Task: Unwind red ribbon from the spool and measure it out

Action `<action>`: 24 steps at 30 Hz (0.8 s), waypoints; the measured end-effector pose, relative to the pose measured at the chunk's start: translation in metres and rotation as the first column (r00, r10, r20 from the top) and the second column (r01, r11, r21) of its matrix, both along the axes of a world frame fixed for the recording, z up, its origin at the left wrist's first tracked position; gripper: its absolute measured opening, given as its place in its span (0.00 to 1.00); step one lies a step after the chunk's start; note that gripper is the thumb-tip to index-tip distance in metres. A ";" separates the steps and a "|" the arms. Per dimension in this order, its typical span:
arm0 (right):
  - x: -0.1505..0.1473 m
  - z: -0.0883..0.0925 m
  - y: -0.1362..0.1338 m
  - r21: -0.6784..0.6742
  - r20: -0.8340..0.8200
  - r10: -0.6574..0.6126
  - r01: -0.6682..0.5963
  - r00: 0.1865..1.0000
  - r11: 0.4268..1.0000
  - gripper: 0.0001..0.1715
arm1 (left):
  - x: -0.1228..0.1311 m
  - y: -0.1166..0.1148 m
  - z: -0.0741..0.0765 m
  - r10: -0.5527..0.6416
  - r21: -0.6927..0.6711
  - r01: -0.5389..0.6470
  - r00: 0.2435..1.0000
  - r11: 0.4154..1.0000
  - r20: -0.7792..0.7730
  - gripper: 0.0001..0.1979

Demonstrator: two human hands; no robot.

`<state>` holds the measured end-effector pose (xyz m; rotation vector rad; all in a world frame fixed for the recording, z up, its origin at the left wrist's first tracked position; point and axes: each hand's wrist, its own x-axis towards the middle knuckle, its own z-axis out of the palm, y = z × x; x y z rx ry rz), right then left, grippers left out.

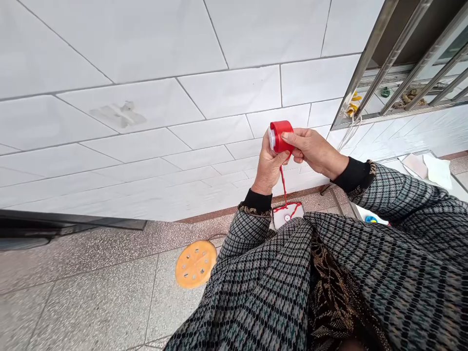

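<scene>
A roll of red ribbon (281,135) with a white core is raised in front of the tiled wall. My left hand (269,163) is closed round its lower left side, thumb below the roll. From the right, my right hand (316,148) pinches the ribbon on the roll's face, thumb on top and fingers curled behind. A twisted red cord (283,185) hangs from beneath the hands to a white box-like object (278,217) with a dark edge, where more red cord lies across the top.
An orange round stool top (196,264) stands on the speckled floor (109,292) at the lower left. Metal window bars (395,53) are at the upper right. Pale cloths (438,170) lie at the right, and a dark ledge (73,225) juts from the left.
</scene>
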<state>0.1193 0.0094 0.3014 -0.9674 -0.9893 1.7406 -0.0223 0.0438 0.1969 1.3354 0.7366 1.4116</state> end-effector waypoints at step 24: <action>0.037 0.103 0.029 0.032 -0.115 -0.261 0.266 0.958 0.963 0.16 | 0.006 -0.011 0.007 0.082 0.064 -0.072 0.982 0.995 -0.172 0.21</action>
